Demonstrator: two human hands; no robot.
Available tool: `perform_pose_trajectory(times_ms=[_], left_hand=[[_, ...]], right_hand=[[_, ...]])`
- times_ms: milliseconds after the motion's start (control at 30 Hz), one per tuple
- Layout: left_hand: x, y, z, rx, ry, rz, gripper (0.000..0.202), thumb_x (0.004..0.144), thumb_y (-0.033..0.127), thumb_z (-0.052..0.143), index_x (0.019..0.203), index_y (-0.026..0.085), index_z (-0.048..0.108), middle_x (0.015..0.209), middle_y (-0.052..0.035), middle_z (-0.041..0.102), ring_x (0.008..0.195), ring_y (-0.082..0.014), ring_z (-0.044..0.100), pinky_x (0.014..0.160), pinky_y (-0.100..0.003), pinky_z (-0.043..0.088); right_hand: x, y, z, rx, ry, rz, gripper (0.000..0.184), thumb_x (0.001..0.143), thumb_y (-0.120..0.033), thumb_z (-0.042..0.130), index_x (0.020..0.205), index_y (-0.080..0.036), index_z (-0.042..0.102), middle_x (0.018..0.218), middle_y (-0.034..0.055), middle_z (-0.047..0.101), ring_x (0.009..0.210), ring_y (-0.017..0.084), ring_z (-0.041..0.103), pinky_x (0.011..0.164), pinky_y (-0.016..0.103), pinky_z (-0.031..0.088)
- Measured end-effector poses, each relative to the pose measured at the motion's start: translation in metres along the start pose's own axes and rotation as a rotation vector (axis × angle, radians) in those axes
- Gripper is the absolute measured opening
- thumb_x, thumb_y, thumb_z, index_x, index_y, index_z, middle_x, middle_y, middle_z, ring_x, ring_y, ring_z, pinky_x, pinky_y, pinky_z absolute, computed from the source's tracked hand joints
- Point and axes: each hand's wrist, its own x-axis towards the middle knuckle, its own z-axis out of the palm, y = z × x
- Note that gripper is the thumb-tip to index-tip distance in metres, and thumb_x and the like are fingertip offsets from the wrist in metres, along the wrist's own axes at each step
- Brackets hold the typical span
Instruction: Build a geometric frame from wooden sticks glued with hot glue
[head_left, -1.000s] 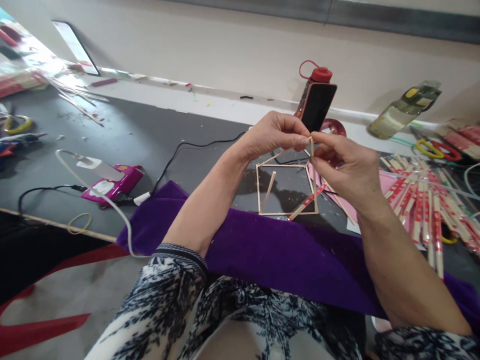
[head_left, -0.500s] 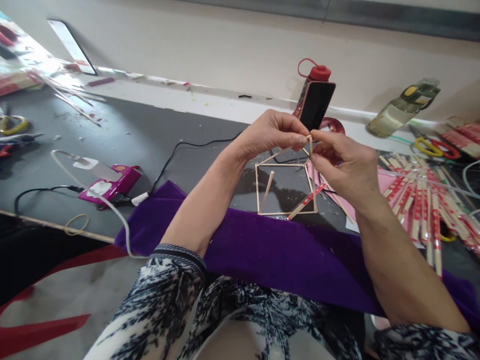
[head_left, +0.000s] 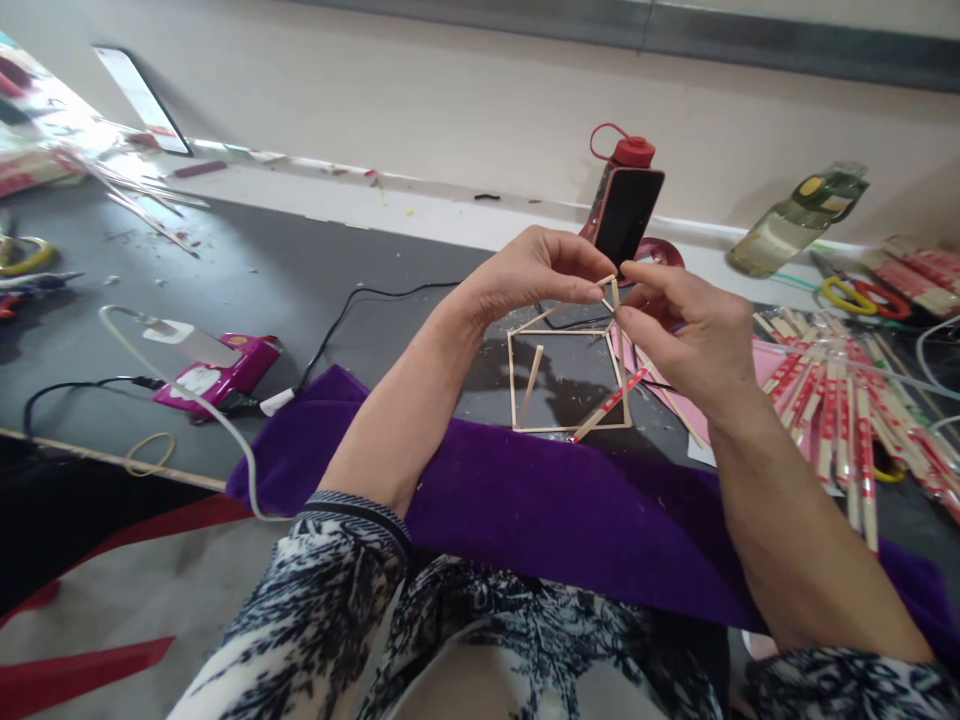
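My left hand (head_left: 536, 275) and my right hand (head_left: 686, 330) meet above a dark mat (head_left: 300, 290). Both pinch thin wooden sticks at one upper joint (head_left: 611, 290) of a stick frame (head_left: 562, 380). The frame's square base rests on the mat, and one loose-looking stick (head_left: 532, 375) leans inside it. My left fingers grip a slanting stick end; my right thumb and forefinger hold an upright one against it. A purple cloth (head_left: 555, 510) lies across my lap below the frame.
A pink glue gun (head_left: 225, 370) with black cord lies left. A red-capped bottle with a phone (head_left: 622, 215) propped on it stands behind my hands. Wrapped chopsticks (head_left: 847, 410), pink paper (head_left: 776, 362), scissors (head_left: 862, 295) and a plastic bottle (head_left: 795, 225) lie right. A rubber band (head_left: 150, 452) sits near the mat's edge.
The view drifted slightly. My hands stayed pinched at the same joint, with the fingers shifting only a little.
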Motion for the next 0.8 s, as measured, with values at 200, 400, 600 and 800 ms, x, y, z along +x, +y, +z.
perform_pose_trajectory(times_ms=[200,400,600,800], left_hand=[[-0.001,0.001,-0.001,0.038,0.041,0.002,0.035,0.064,0.032,0.085,0.093,0.017,0.074,0.090,-0.0048,0.074,0.090,-0.0187,0.070,0.080,-0.029,0.056],[-0.004,0.006,-0.004,0.065,0.092,0.013,0.027,0.067,0.031,0.082,0.090,0.018,0.075,0.093,-0.0032,0.075,0.089,-0.0176,0.070,0.079,-0.028,0.056],[-0.005,0.010,-0.008,0.107,0.176,0.002,0.024,0.078,0.035,0.072,0.096,0.020,0.073,0.088,-0.0005,0.075,0.088,-0.0148,0.069,0.072,-0.025,0.052],[-0.005,0.022,-0.025,0.094,0.546,0.039,0.033,0.073,0.053,0.074,0.093,0.028,0.068,0.082,0.0087,0.072,0.081,-0.0078,0.063,0.065,-0.024,0.050]], right_hand=[[0.000,-0.001,-0.001,0.036,-0.010,0.018,0.036,0.079,-0.022,0.067,0.115,-0.027,0.066,0.084,0.0000,0.072,0.063,0.014,0.063,0.057,0.029,0.054],[0.000,-0.003,-0.002,0.063,0.006,0.034,0.035,0.081,-0.024,0.065,0.116,-0.028,0.066,0.083,-0.0003,0.071,0.063,0.015,0.064,0.059,0.031,0.055],[0.003,-0.004,-0.010,0.089,0.029,0.095,0.034,0.083,-0.025,0.064,0.118,-0.029,0.067,0.082,0.0001,0.070,0.065,0.016,0.064,0.059,0.033,0.055],[0.014,-0.005,-0.033,0.125,0.155,0.157,0.026,0.085,-0.023,0.065,0.111,-0.028,0.069,0.077,-0.0002,0.068,0.064,0.016,0.064,0.059,0.033,0.055]])
